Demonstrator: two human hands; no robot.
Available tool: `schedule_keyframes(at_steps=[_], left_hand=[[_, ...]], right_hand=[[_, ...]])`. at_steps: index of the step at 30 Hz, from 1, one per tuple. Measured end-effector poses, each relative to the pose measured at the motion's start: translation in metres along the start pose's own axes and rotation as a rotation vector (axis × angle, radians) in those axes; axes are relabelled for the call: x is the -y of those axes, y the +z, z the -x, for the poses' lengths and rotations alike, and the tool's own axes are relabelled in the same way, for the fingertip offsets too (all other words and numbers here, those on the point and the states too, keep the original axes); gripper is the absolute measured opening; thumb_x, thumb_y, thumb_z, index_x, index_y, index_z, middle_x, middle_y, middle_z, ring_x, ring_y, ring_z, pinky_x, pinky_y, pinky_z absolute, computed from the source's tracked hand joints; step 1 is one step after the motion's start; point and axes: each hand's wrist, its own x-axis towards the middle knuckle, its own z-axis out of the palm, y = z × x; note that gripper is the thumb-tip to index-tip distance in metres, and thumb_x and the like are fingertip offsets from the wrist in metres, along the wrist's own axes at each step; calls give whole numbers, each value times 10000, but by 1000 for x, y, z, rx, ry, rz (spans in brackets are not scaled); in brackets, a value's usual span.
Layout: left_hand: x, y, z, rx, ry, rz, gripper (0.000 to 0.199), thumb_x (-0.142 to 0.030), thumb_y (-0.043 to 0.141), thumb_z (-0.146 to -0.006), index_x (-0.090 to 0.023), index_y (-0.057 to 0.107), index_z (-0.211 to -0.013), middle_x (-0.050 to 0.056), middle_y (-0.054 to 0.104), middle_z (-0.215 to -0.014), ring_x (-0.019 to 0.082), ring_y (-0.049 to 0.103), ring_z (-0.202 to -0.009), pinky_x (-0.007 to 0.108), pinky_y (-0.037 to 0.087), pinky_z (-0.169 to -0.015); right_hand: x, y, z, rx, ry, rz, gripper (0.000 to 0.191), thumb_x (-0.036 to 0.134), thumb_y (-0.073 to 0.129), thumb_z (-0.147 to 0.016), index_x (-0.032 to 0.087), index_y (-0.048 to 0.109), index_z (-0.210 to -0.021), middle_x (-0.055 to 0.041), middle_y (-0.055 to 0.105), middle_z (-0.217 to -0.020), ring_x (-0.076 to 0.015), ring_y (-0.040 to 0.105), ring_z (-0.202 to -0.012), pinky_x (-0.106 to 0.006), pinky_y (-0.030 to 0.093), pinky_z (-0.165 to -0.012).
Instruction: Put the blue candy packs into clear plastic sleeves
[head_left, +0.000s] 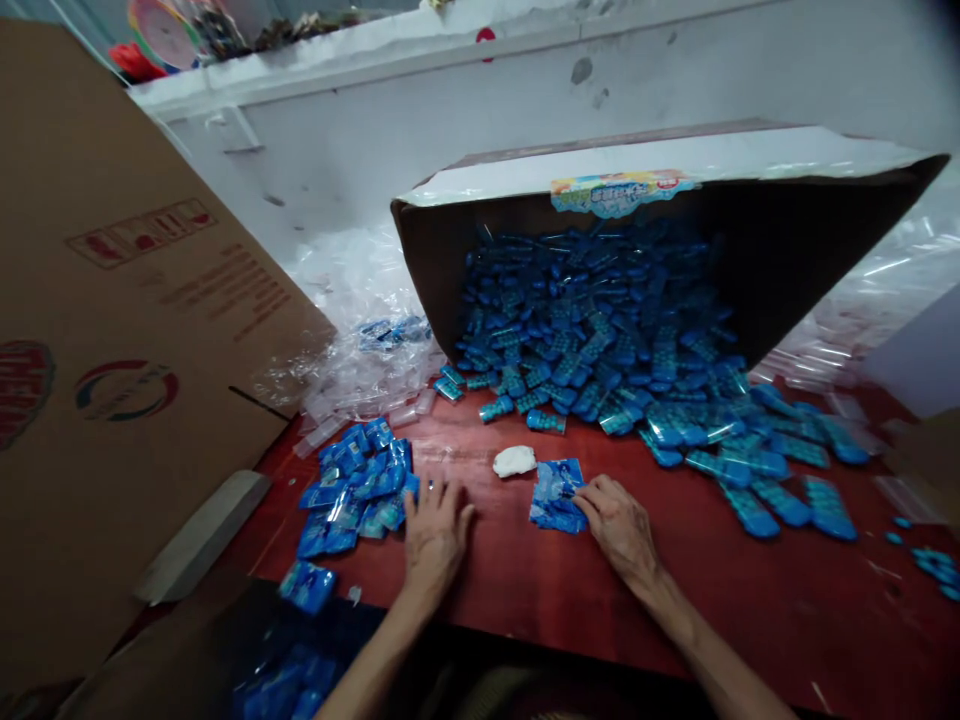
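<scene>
My right hand [619, 525] has its thumb and fingertips closed at the right edge of a blue printed card [556, 494] lying on the red table. Just left of that card sits a small crumpled white wad [514, 461]. My left hand [436, 535] lies with fingers spread at the right side of a pile of small blue packets [351, 484]; nothing shows in its grasp. One more blue packet [307, 586] rests at the table's front edge, and others lie lower down in shadow.
A tipped cardboard box [795, 270] spills blue plastic pieces [592, 340] onto the red table [495, 580]. Clear plastic wrappers [360, 380] heap up left of it. A big carton [127, 300] stands at left beside a grey block [202, 535]. Small blue bits [934, 565] lie far right.
</scene>
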Motion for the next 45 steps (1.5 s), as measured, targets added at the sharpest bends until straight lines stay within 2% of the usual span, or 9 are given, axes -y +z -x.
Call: schedule_keyframes(at_steps=[7,10,13,15,18,24,32,41,45], left_hand=[[34,-54,-19,-150,20,-244,235,-248,627,-607,-222,640,-840,103,407,-1307,317,110,-1278,486,-18,-993],[1,-25,-3,-107,-41,-33,379,-252,695,-543,-208,619,-912,111,467,-1244,312,246,-1233,426,147,-999],[-36,34,19,268,-370,428,475,-254,719,-521,-178,576,-968,96,632,-918,246,580,-846,340,427,-743],[-51,70,30,404,-582,608,358,-339,659,-599,-148,569,-887,60,634,-716,169,581,-547,277,431,-518],[-59,98,35,348,-640,821,268,-327,646,-623,-124,576,-782,18,600,-600,101,533,-457,213,399,-460],[-55,100,31,320,-634,842,232,-286,678,-589,-101,591,-699,13,600,-546,84,508,-413,197,393,-425],[-54,119,21,192,-571,681,305,-366,686,-517,-106,599,-651,-12,577,-482,95,496,-387,209,406,-406],[-65,123,8,157,-579,696,301,-377,700,-483,-120,549,-529,-47,502,-420,73,445,-382,186,343,-381],[-67,116,8,326,-641,805,315,-406,671,-550,-116,565,-611,-24,531,-454,81,471,-387,195,365,-398]], right_hand=[[2,-12,4,-118,-33,-80,220,263,415,-845,193,624,-848,-66,587,-853,-176,531,-781,-292,392,-698],[10,-15,3,-115,-65,-94,212,250,421,-843,198,625,-867,-69,604,-870,-182,537,-799,-307,396,-720],[21,-17,3,-119,-96,-131,208,228,424,-840,202,626,-884,-77,608,-888,-190,538,-827,-321,399,-746],[26,-18,3,-108,-104,-205,216,204,417,-837,212,629,-876,-74,605,-897,-189,536,-851,-322,401,-762],[27,-17,3,-86,31,-443,209,206,456,-804,222,594,-960,-63,590,-936,-178,534,-848,-309,414,-758],[17,-7,0,125,495,-1032,218,332,524,-730,130,576,-793,4,560,-617,-111,490,-516,-241,424,-519],[25,-10,-8,-19,507,-824,202,340,480,-743,180,480,-620,40,495,-542,-104,449,-501,-205,347,-475],[31,-4,-18,-76,381,-452,190,300,340,-821,189,487,-778,-48,571,-698,-168,543,-659,-244,385,-598],[24,-5,-18,-24,330,-440,248,308,298,-851,182,473,-729,-19,539,-636,-140,516,-595,-225,368,-556]])
